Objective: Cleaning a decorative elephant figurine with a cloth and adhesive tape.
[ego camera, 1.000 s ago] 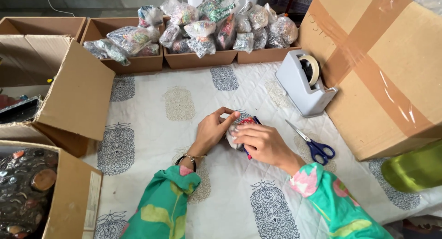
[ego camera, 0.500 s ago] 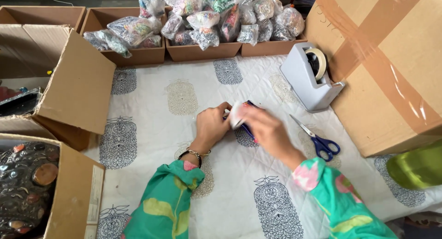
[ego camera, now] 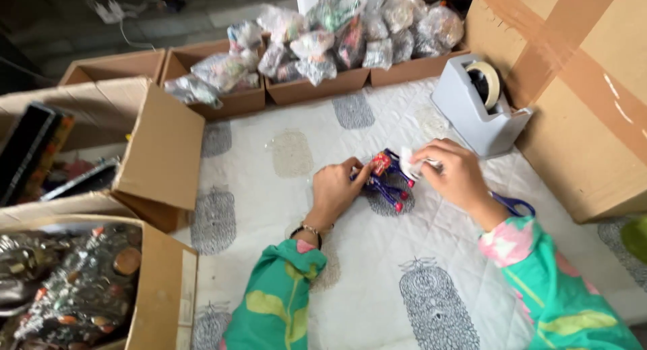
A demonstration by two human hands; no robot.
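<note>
At centre of the table (ego camera: 283,269), head view: the left hand (ego camera: 335,191) pins a small purple-and-red toy (ego camera: 385,179) against the cloth, fingers closed on its near end, seemingly to steady it. Just right of the toy, the right hand (ego camera: 457,175) pinches a white scrap (ego camera: 410,164) at the toy's upper end; a tape dispenser (ego camera: 478,107) stands near, scissors (ego camera: 513,205) lie beside the wrist.

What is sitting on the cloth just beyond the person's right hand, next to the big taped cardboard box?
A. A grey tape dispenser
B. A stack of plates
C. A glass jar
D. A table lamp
A: a grey tape dispenser with a roll of tape on it stands on the patterned cloth, just past the right hand and beside the big cardboard box.
</note>
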